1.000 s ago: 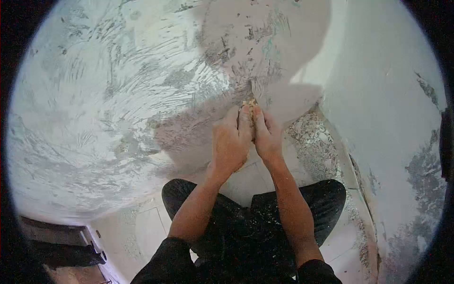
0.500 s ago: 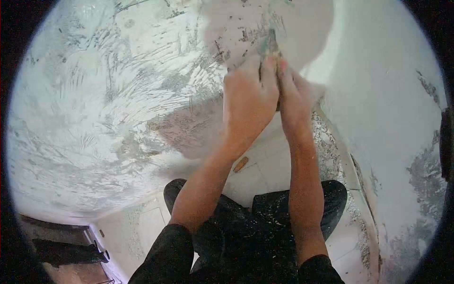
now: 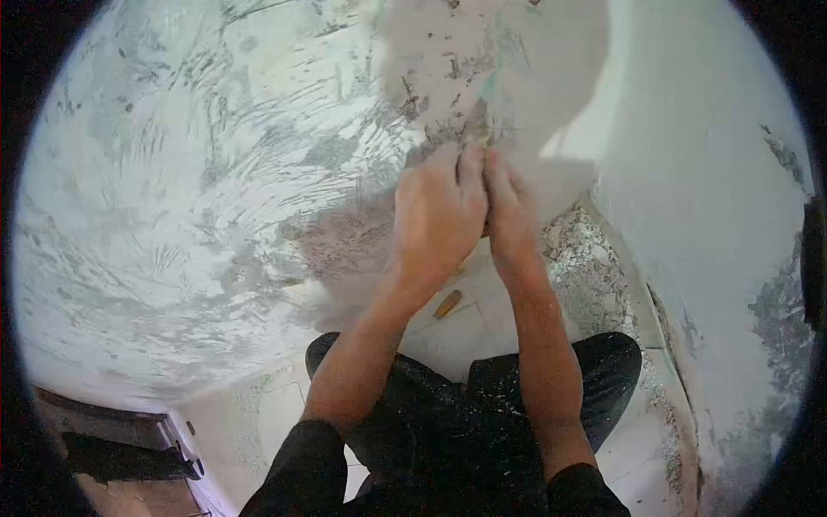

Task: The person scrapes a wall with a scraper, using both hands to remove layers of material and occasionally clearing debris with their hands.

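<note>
In the head view, both hands are wrapped around a narrow scraper (image 3: 478, 123), its blade pointing up against the wall (image 3: 284, 146). My left hand (image 3: 438, 202) grips from the left, fingers closed over the handle. My right hand (image 3: 512, 202) is pressed beside it on the right, also closed. Most of the handle is hidden between the palms, and the hands are slightly blurred. Patchy white and grey coating with scratch marks covers the wall around them.
A small brown piece (image 3: 448, 304) lies on the tiled floor (image 3: 469, 332). Crumbled debris (image 3: 594, 276) lines the floor by the right-hand wall (image 3: 689, 215). My bent knees are below my arms. A dark object (image 3: 125, 457) is at lower left.
Both hands and the scraper have moved down the wall and slightly left. The view has shifted a little. Both hands keep their hold.
</note>
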`<action>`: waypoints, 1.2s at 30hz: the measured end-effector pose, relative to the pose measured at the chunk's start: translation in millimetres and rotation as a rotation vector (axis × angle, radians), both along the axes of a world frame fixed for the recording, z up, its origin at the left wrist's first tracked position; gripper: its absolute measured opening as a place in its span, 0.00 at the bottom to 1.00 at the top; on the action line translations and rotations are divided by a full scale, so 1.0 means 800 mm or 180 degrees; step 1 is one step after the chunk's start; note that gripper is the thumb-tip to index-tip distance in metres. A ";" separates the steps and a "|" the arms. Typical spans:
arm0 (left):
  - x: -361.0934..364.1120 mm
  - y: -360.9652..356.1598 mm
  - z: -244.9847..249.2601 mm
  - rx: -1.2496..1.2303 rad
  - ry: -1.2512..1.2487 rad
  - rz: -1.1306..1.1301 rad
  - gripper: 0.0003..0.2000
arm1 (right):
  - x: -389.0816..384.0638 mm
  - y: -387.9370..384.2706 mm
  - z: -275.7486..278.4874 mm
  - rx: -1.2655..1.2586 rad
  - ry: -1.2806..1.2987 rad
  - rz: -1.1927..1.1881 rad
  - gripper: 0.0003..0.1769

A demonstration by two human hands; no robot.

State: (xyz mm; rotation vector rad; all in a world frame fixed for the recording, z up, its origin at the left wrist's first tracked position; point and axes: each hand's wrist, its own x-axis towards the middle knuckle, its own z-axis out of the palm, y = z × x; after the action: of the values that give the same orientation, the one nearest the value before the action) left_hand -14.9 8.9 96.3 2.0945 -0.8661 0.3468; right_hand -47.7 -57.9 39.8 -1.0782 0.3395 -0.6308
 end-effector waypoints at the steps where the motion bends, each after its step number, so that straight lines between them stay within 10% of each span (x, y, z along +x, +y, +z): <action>1: 0.001 -0.002 0.003 -0.0010 -0.0004 0.0007 0.14 | -0.001 -0.001 0.010 0.0268 -0.0165 0.0035 0.22; 7: 0.003 0.002 0.012 0.0312 0.0383 0.0000 0.15 | 0.016 -0.002 -0.009 0.0295 -0.0468 0.0028 0.22; 9: 0.013 0.002 0.007 0.0304 -0.0797 -0.0258 0.15 | 0.018 0.000 -0.006 0.0306 -0.0461 -0.0037 0.22; 18: 0.006 -0.040 0.034 0.0640 -0.1444 -0.0554 0.12 | -0.009 -0.049 0.037 -0.0300 -0.0525 -0.0423 0.23; 23: -0.014 0.031 -0.020 0.0027 0.0578 -0.0423 0.13 | -0.028 -0.002 -0.024 -0.0854 0.0421 -0.0092 0.19; 36: 0.005 0.021 0.002 0.0745 -0.0197 0.0127 0.14 | 0.021 0.012 -0.012 -0.1142 -0.0401 -0.0531 0.17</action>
State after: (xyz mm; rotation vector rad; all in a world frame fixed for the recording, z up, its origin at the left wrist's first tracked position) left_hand -11.0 25.8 98.1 2.3297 -0.9401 0.3467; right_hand -31.0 -48.5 30.1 -1.3534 0.2115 -0.9287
